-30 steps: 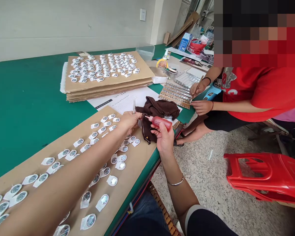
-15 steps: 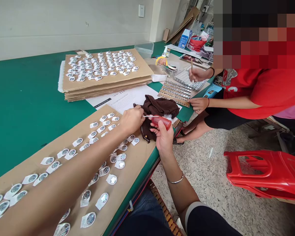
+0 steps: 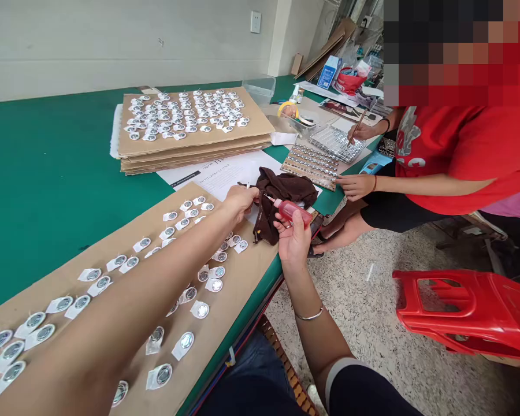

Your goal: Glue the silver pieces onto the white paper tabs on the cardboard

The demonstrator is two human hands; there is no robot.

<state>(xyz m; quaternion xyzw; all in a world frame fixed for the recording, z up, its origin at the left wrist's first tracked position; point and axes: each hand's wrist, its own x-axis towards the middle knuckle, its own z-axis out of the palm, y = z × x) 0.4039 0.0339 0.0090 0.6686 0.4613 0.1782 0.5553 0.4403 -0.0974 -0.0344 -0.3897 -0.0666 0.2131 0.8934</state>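
Observation:
My right hand (image 3: 294,241) is closed round a red squeeze bottle (image 3: 295,212), whose thin tip points left. Just left of that tip, my left hand (image 3: 241,200) has its fingers pinched together at the edge of a crumpled dark brown cloth (image 3: 281,186). A small white bit shows at those fingers, too small to name. Under my left arm lies a brown cardboard sheet (image 3: 238,300) with many round silvery pieces on white tabs, such as one piece (image 3: 185,341) near its front.
A cardboard stack (image 3: 195,151) with similar pieces stands behind, beside a printed sheet (image 3: 225,176). At the right a person in red (image 3: 463,150) holds a stick over a tray of shiny pieces (image 3: 338,143). A red stool (image 3: 463,306) lies on the floor.
The bottle has shifted slightly right and its tip has come apart from my left hand's fingers. The view has moved a little. The other person's stick hand has moved right.

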